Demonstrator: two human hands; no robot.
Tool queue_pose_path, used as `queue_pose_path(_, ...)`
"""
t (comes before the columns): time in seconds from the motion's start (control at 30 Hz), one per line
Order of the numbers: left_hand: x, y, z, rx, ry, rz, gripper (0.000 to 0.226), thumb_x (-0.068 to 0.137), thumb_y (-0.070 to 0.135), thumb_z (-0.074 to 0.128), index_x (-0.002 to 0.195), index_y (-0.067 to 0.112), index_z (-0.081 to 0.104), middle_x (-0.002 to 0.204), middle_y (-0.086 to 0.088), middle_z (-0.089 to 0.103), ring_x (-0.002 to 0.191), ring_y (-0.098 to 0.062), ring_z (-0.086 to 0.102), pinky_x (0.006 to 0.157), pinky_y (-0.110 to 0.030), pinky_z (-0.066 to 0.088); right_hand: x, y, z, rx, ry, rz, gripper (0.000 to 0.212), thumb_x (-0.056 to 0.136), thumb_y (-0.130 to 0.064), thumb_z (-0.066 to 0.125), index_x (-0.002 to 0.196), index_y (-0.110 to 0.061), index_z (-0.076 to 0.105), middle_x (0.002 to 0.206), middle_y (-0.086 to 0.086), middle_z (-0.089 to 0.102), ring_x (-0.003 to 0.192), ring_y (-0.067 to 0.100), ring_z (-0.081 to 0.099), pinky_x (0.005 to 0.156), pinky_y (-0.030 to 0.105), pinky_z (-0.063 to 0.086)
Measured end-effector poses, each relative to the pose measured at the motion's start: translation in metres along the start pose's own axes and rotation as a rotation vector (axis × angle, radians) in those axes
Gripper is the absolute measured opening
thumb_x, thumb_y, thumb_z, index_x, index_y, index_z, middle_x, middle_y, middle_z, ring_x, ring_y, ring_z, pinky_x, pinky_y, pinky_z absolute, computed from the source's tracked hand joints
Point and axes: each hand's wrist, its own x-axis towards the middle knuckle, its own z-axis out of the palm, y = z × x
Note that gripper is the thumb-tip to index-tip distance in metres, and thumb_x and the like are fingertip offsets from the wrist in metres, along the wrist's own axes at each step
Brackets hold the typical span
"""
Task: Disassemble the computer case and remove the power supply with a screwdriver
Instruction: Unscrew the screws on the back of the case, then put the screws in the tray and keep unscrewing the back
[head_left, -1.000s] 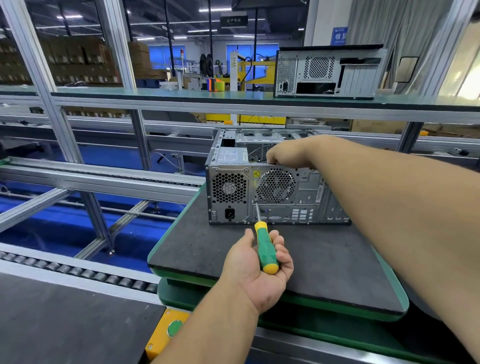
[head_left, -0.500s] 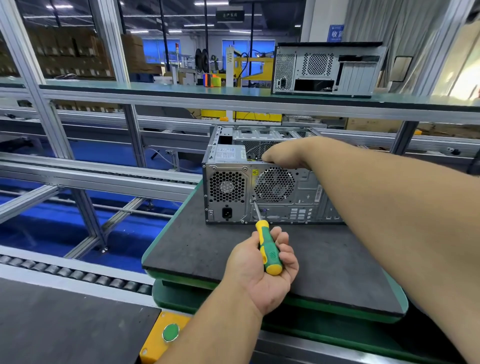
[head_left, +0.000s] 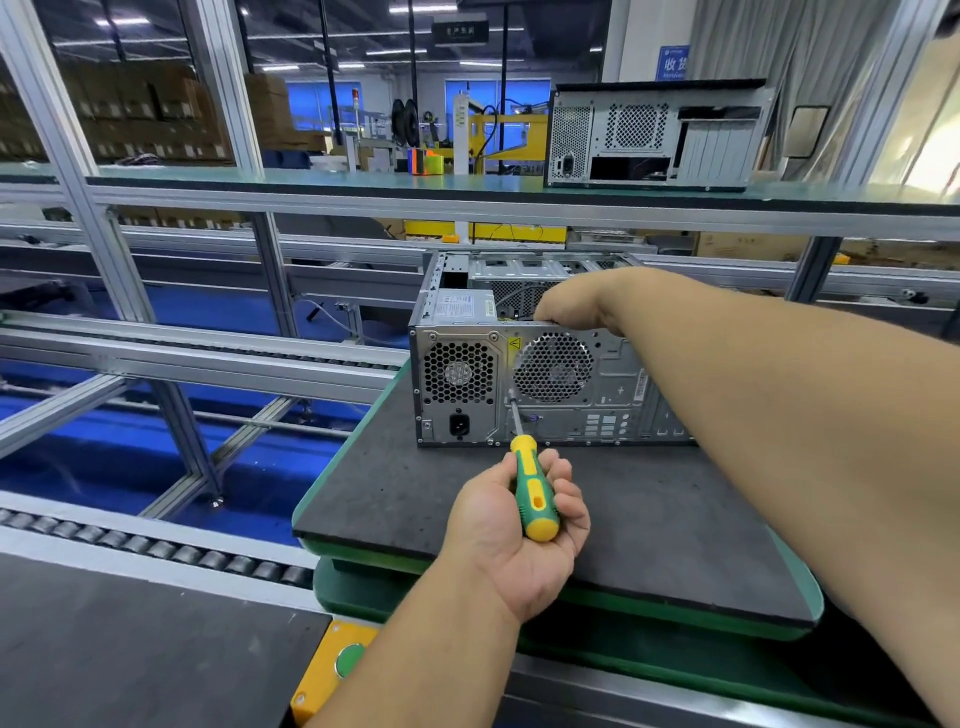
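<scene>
A grey computer case (head_left: 602, 400) lies with its open side up on a dark mat, rear panel facing me. The power supply (head_left: 457, 374) fills the panel's left end, with a fan grille and a socket. My left hand (head_left: 514, 525) grips a green and yellow screwdriver (head_left: 532, 488); its tip touches the rear panel at the power supply's right edge, by the round fan grille. My right hand (head_left: 576, 306) curls over the case's top rear edge above that grille; its fingertips are hidden inside.
The mat lies on a green pallet (head_left: 800, 603) on the conveyor line. A roller track (head_left: 156, 545) runs at the left, with aluminium frame posts (head_left: 270, 270) behind. A second computer case (head_left: 654, 135) stands on the upper shelf. A yellow box with a green button (head_left: 348, 660) is near me.
The view has shifted slightly. The screwdriver handle has turned a little in my left hand, with the tip at the same spot. My right hand stays on the case edge.
</scene>
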Motion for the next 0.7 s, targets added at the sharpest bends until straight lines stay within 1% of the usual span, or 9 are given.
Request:
queue_pose_path(0.1,0.001,-0.001,0.000,-0.038,-0.004,-0.002,0.036,0.104,0.030,0.051,0.105,0.000,0.069,0.077,-0.011,0.065,0.051,-0.019,0.053,0.044,-0.024,0.045,-0.003,-0.002,0.001,0.096,0.219,0.079,0.036,0.103,0.002,0.043,0.133,-0.005,0.063,0.127,0.017,0.062,0.111,0.033,0.057,0.094,0.037,0.046)
queue_pose_path(0.17,0.002,-0.003,0.000,-0.065,-0.015,0.004,0.035,0.102,0.029,0.053,0.108,-0.002,0.070,0.078,-0.011,0.065,0.053,-0.018,0.053,0.045,-0.025,0.046,-0.004,0.002,0.001,0.237,0.376,0.091,0.037,0.102,0.002,0.042,0.131,-0.006,0.064,0.116,0.014,0.064,0.097,0.030,0.056,0.084,0.036,0.047)
queue_pose_path(0.27,0.003,-0.008,0.001,-0.093,-0.006,0.035,0.037,0.102,0.028,0.054,0.115,-0.002,0.069,0.080,-0.012,0.066,0.058,-0.019,0.055,0.049,-0.026,0.048,-0.008,0.015,-0.006,0.639,0.553,0.093,0.035,0.104,-0.021,0.044,0.127,-0.003,0.064,0.114,0.019,0.060,0.102,0.033,0.058,0.091,0.039,0.050)
queue_pose_path(0.33,0.004,-0.010,0.002,-0.095,-0.004,0.049,0.038,0.104,0.030,0.052,0.117,-0.002,0.069,0.082,-0.012,0.065,0.061,-0.019,0.055,0.051,-0.027,0.048,-0.019,0.024,-0.010,0.925,0.612,0.032,0.025,0.106,-0.027,0.044,0.110,-0.015,0.065,0.124,0.022,0.062,0.117,0.040,0.061,0.105,0.049,0.050)
queue_pose_path(0.37,0.005,-0.011,0.003,-0.094,-0.001,0.054,0.038,0.105,0.030,0.051,0.117,-0.001,0.069,0.082,-0.012,0.065,0.062,-0.019,0.055,0.053,-0.027,0.048,-0.028,0.029,-0.011,1.095,0.617,0.005,0.023,0.106,-0.029,0.044,0.106,-0.017,0.065,0.123,0.022,0.064,0.116,0.041,0.064,0.104,0.054,0.051)
queue_pose_path(0.47,0.008,-0.015,0.007,-0.086,0.012,0.073,0.037,0.106,0.031,0.049,0.115,0.001,0.068,0.083,-0.010,0.065,0.065,-0.018,0.054,0.060,-0.027,0.044,-0.053,0.053,-0.014,1.560,0.612,-0.083,0.043,0.106,-0.035,0.041,0.127,-0.006,0.065,0.128,0.020,0.069,0.116,0.039,0.067,0.097,0.053,0.053)
queue_pose_path(0.53,0.010,-0.018,0.010,-0.073,0.012,0.086,0.036,0.106,0.031,0.049,0.114,0.001,0.068,0.083,-0.009,0.064,0.066,-0.018,0.053,0.062,-0.028,0.043,-0.071,0.071,-0.012,1.683,0.651,-0.095,0.050,0.106,-0.039,0.038,0.137,-0.009,0.063,0.127,0.018,0.071,0.119,0.036,0.066,0.092,0.046,0.057)
queue_pose_path(0.6,0.012,-0.021,0.014,-0.060,0.008,0.099,0.035,0.106,0.030,0.048,0.113,0.002,0.067,0.083,-0.009,0.064,0.066,-0.017,0.053,0.062,-0.028,0.043,-0.089,0.091,-0.005,1.791,0.676,-0.098,0.051,0.105,-0.042,0.037,0.133,-0.011,0.066,0.123,0.016,0.073,0.115,0.035,0.068,0.084,0.043,0.059)
queue_pose_path(0.7,0.015,-0.024,0.014,-0.047,0.008,0.128,0.034,0.107,0.030,0.046,0.112,0.002,0.066,0.083,-0.008,0.063,0.065,-0.017,0.052,0.062,-0.027,0.042,-0.119,0.130,0.010,1.919,0.727,-0.143,0.047,0.102,-0.039,0.038,0.123,-0.011,0.071,0.121,0.017,0.074,0.105,0.035,0.073,0.088,0.050,0.059)
